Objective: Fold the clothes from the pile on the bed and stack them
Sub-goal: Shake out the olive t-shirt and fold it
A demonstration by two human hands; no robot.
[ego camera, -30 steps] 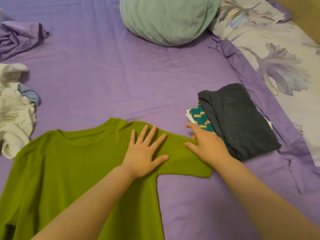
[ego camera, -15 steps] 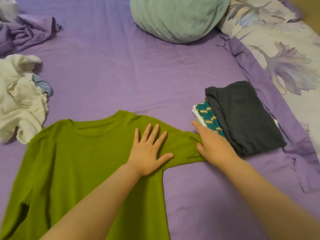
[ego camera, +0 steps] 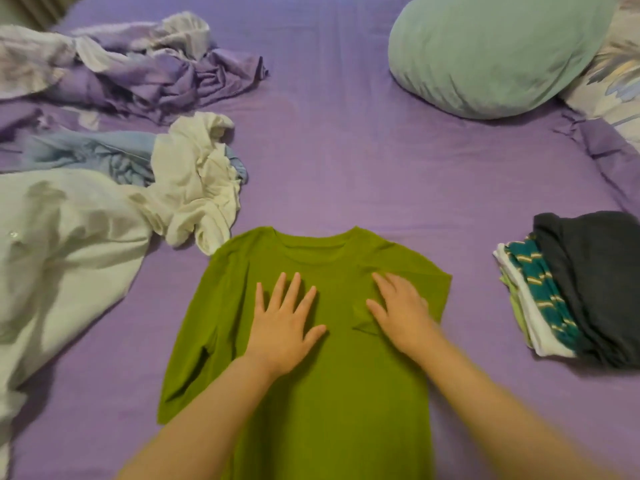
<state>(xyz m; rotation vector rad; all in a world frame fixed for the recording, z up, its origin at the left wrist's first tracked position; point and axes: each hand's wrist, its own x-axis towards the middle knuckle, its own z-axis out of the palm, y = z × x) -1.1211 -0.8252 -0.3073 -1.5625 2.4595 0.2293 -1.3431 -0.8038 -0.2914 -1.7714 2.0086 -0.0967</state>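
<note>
Head view. We find a green T-shirt (ego camera: 311, 375) laid face up on the purple bed sheet (ego camera: 346, 168), collar away from the person. The left hand (ego camera: 282, 327) lies flat on the chest of the shirt, fingers straight and spread, pressing the cloth down. The right hand (ego camera: 403, 313) rests on the right sleeve, which is turned in over the body of the shirt; its fingers look flat on the cloth, though the hand is blurred and we cannot rule out a light pinch.

We judge the step in hand to be the first side fold of this shirt. The left sleeve lies unfolded, so the next move calls for that side to be turned in to match, then the length to be doubled up.

The unfolded pile (ego camera: 104, 209) of pale garments lies to the left, just beside the shirt's shoulder. The stack of folded clothes (ego camera: 571, 289), a dark grey piece on top, sits well apart to the right.

The shirt's hem is cut off by the lower edge, as are both forearms. The stack's right side runs out of frame. We cannot count the garments in the pile.
</note>
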